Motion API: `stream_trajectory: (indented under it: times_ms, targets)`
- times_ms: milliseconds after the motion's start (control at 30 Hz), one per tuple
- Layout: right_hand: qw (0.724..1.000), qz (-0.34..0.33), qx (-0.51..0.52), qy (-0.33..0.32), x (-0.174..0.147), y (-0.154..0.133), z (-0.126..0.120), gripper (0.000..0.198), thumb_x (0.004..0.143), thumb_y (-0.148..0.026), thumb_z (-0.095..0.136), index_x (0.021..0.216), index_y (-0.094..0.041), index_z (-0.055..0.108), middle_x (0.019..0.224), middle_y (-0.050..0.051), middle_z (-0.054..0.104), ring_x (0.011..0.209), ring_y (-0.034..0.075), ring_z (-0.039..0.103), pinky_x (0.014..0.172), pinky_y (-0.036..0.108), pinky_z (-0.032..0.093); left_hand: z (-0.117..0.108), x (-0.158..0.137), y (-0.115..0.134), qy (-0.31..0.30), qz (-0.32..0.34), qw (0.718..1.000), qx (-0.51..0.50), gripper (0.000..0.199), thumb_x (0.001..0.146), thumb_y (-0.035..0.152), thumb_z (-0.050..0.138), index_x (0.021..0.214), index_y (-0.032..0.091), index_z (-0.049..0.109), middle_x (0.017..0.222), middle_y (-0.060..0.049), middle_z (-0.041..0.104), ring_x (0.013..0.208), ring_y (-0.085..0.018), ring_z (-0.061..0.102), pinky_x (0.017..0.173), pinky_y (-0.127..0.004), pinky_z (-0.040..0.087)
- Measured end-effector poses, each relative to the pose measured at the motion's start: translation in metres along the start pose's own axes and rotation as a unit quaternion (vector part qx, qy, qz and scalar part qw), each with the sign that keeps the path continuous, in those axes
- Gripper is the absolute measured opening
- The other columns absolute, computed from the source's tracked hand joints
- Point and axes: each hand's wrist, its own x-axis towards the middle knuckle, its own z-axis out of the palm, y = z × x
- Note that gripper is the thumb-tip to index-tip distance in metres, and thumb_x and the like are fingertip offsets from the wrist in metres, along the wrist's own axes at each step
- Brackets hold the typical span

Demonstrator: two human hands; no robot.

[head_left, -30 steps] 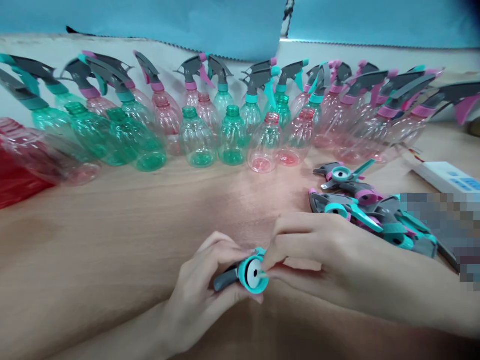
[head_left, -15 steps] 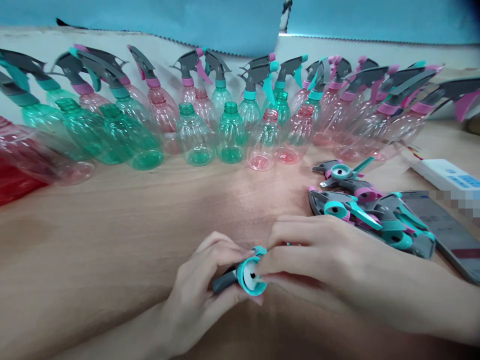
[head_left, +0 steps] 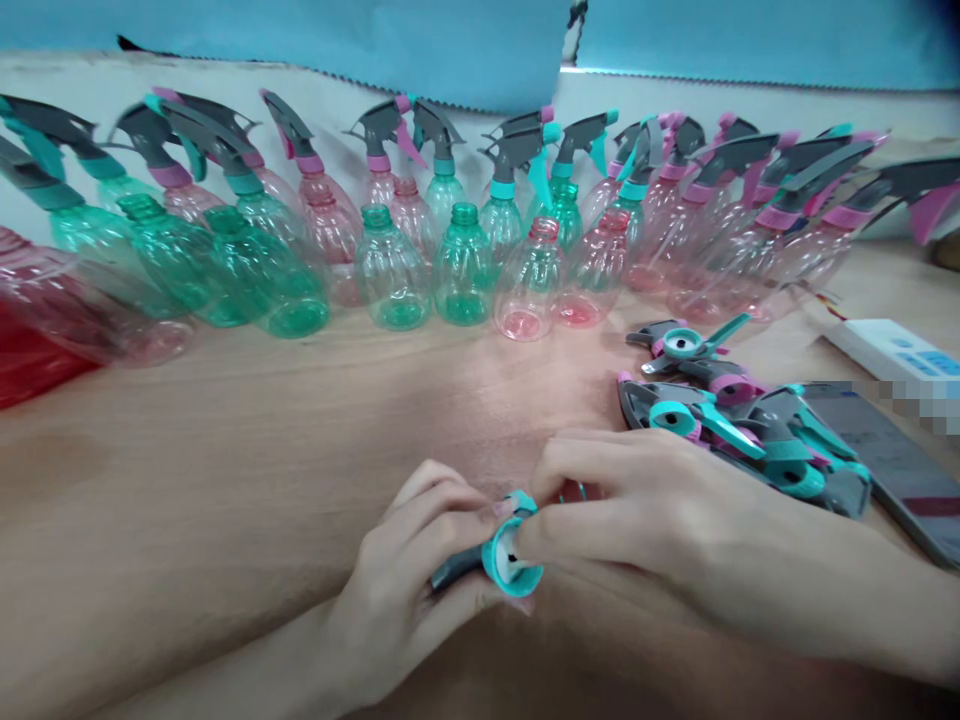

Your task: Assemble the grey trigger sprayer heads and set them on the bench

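Observation:
My left hand (head_left: 405, 570) is wrapped around a grey trigger sprayer head (head_left: 457, 568). Its teal screw collar (head_left: 517, 580) faces up toward me, and the white inside with a dark centre hole shows. Fingertips of my right hand (head_left: 615, 510) are pinched together at the collar's opening, covering its right part. Whatever lies between those fingertips is hidden. Just beyond my right hand lies a pile of loose grey sprayer heads with teal (head_left: 673, 420) and pink (head_left: 735, 388) collars.
Uncapped green (head_left: 463, 285) and pink (head_left: 529, 290) clear bottles stand across the table (head_left: 262, 450). Behind them are several bottles with sprayer heads fitted (head_left: 502, 160). A phone (head_left: 885, 460) and a white box (head_left: 900, 350) lie at right; red plastic (head_left: 37, 350) at left.
The sprayer head in my left hand has shifted slightly right and its collar has tilted. My right fingertips stay at the collar's opening. The view has moved a little.

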Motion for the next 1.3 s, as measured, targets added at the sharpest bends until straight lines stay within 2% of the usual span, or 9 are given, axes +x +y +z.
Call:
stream_trajectory:
  times_ms: [200, 433, 600, 700, 867, 967, 1067, 1167, 1300]
  targets:
    - [1.000, 0.001, 0.025, -0.017, 0.002, -0.001, 0.003, 0.024, 0.090, -0.011, 0.044, 0.091, -0.019, 0.066, 0.083, 0.002, 0.056, 0.068, 0.011, 0.048, 0.059, 0.022, 0.037, 0.000, -0.003, 0.001, -0.010, 0.003, 1.000, 0.005, 0.025, 0.083, 0.024, 0.063, 0.106, 0.020, 0.053, 0.088, -0.006, 0.059, 0.079, -0.017, 0.052, 0.066, -0.030, 0.049]
    - [1.000, 0.012, 0.008, 0.016, 0.001, 0.001, 0.005, 0.017, 0.091, -0.023, 0.047, 0.089, -0.018, 0.063, 0.084, 0.002, 0.056, 0.071, 0.012, 0.050, 0.061, 0.024, 0.039, 0.000, 0.002, 0.003, 0.011, -0.011, 1.000, -0.009, 0.021, 0.083, 0.027, 0.064, 0.099, 0.018, 0.055, 0.086, -0.005, 0.062, 0.078, -0.016, 0.054, 0.069, -0.030, 0.048]
    - [1.000, 0.017, -0.007, -0.013, 0.001, -0.002, 0.003, 0.019, 0.092, -0.019, 0.045, 0.088, -0.016, 0.063, 0.082, 0.003, 0.056, 0.072, 0.012, 0.050, 0.062, 0.024, 0.039, 0.000, 0.002, 0.002, 0.010, -0.011, 1.000, -0.015, 0.019, 0.084, 0.027, 0.062, 0.099, 0.017, 0.056, 0.084, -0.005, 0.061, 0.078, -0.016, 0.053, 0.067, -0.029, 0.048]
    - [0.999, -0.016, -0.018, -0.023, 0.001, -0.002, 0.002, 0.019, 0.091, -0.016, 0.045, 0.089, -0.016, 0.064, 0.080, 0.002, 0.054, 0.068, 0.012, 0.046, 0.058, 0.024, 0.036, 0.001, 0.000, 0.000, 0.003, 0.000, 1.000, -0.013, 0.020, 0.084, 0.025, 0.062, 0.101, 0.018, 0.054, 0.085, -0.005, 0.060, 0.078, -0.017, 0.053, 0.066, -0.029, 0.048]
    - [0.997, -0.037, -0.067, 0.017, -0.001, 0.001, 0.003, 0.022, 0.091, -0.012, 0.044, 0.084, -0.017, 0.064, 0.071, 0.000, 0.051, 0.060, 0.013, 0.040, 0.052, 0.026, 0.030, 0.002, -0.001, 0.000, 0.001, -0.018, 1.000, -0.010, 0.021, 0.085, 0.026, 0.061, 0.103, 0.020, 0.055, 0.086, -0.004, 0.061, 0.079, -0.017, 0.053, 0.067, -0.030, 0.048]
    - [0.998, -0.018, -0.059, 0.031, -0.002, -0.001, 0.006, 0.019, 0.090, -0.012, 0.046, 0.085, -0.015, 0.064, 0.071, 0.001, 0.057, 0.063, 0.014, 0.046, 0.056, 0.027, 0.034, 0.002, -0.001, 0.000, 0.009, -0.035, 0.999, -0.011, 0.022, 0.084, 0.027, 0.063, 0.103, 0.021, 0.055, 0.085, -0.003, 0.063, 0.079, -0.017, 0.054, 0.069, -0.032, 0.048]
    - [1.000, -0.004, -0.030, -0.002, -0.002, -0.004, 0.007, 0.016, 0.090, -0.013, 0.049, 0.087, -0.014, 0.065, 0.076, 0.002, 0.062, 0.068, 0.014, 0.054, 0.062, 0.027, 0.040, 0.002, -0.002, -0.001, 0.004, -0.030, 0.999, -0.013, 0.028, 0.081, 0.024, 0.067, 0.105, 0.020, 0.054, 0.087, -0.003, 0.063, 0.080, -0.017, 0.054, 0.069, -0.031, 0.048]
    - [1.000, 0.011, -0.020, -0.018, -0.003, -0.008, 0.002, 0.014, 0.089, -0.015, 0.051, 0.087, -0.017, 0.065, 0.078, 0.000, 0.063, 0.069, 0.014, 0.055, 0.062, 0.027, 0.041, 0.002, -0.003, 0.000, 0.005, -0.029, 0.999, -0.013, 0.031, 0.078, 0.018, 0.068, 0.105, 0.020, 0.053, 0.089, -0.003, 0.063, 0.080, -0.017, 0.054, 0.069, -0.030, 0.049]
    - [0.999, 0.012, -0.037, 0.036, -0.005, -0.012, -0.002, 0.011, 0.089, -0.024, 0.054, 0.091, -0.018, 0.063, 0.082, 0.000, 0.060, 0.071, 0.014, 0.054, 0.059, 0.027, 0.042, 0.003, -0.007, 0.000, 0.023, -0.036, 0.999, -0.016, 0.031, 0.078, 0.017, 0.067, 0.105, 0.020, 0.052, 0.087, -0.003, 0.058, 0.081, -0.017, 0.053, 0.065, -0.028, 0.050]
